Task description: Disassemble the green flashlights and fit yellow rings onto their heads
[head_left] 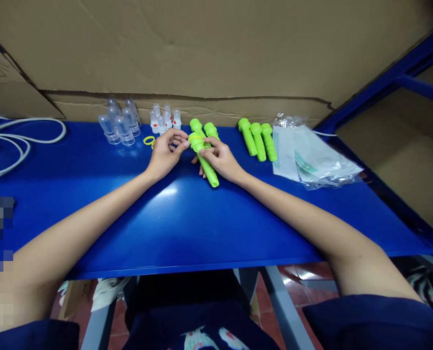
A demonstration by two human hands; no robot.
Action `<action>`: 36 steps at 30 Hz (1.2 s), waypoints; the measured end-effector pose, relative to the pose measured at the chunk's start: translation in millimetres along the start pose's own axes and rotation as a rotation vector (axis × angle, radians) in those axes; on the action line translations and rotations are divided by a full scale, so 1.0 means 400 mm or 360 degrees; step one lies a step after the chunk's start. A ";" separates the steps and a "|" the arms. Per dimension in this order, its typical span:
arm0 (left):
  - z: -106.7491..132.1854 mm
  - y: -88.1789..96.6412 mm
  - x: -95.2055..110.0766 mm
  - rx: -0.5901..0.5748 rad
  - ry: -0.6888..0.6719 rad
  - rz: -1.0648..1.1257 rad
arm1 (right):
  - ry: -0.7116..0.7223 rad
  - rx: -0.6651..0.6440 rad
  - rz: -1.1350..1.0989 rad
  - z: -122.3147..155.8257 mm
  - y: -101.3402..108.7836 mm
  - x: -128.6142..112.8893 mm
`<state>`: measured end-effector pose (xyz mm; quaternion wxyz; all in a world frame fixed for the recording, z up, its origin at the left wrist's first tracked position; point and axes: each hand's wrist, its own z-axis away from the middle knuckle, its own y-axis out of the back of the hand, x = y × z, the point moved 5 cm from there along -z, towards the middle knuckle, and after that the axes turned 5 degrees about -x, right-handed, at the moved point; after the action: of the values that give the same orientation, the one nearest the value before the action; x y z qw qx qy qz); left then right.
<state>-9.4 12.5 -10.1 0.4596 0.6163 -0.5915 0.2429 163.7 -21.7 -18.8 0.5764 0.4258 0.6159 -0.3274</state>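
My right hand [220, 159] grips a lime-green, flashlight-shaped handle [209, 171] around its neck, its wide head tilted up and away from me. Around that head sits a yellow ring [196, 138]. My left hand [168, 150] is closed in a pinch, thumb and forefinger at the ring's left edge. Just left of this hand, a loose yellow ring [149, 140] lies on the blue table, with part of another beside it. Two more green handles [196, 125] lie behind the held one, partly hidden by it and my right hand.
Clear plastic domed tubes [124, 131] stand at the back left. Small white-based clear pieces with red marks [176, 119] stand behind my left hand. Three green handles [257, 141] lie to the right, beside clear plastic bags [315, 155]. A white cable [30, 121] curls at the left.
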 end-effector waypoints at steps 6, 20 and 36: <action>0.006 0.002 0.019 0.0048 -0.0063 -0.0133 | -0.0021 0.0011 -0.0044 0.001 -0.002 -0.009; 0.027 -0.013 0.075 -0.0197 -0.0284 -0.1575 | -0.0063 0.0000 0.0006 -0.008 0.001 0.009; 0.005 0.003 0.049 -0.0349 -0.0482 -0.1029 | -0.0120 0.0051 -0.0021 0.003 -0.010 -0.005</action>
<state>-7.5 0.9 5.9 0.4833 0.7473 -0.4501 -0.0735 160.6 -24.9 -17.4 0.5901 0.4182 0.5912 -0.3568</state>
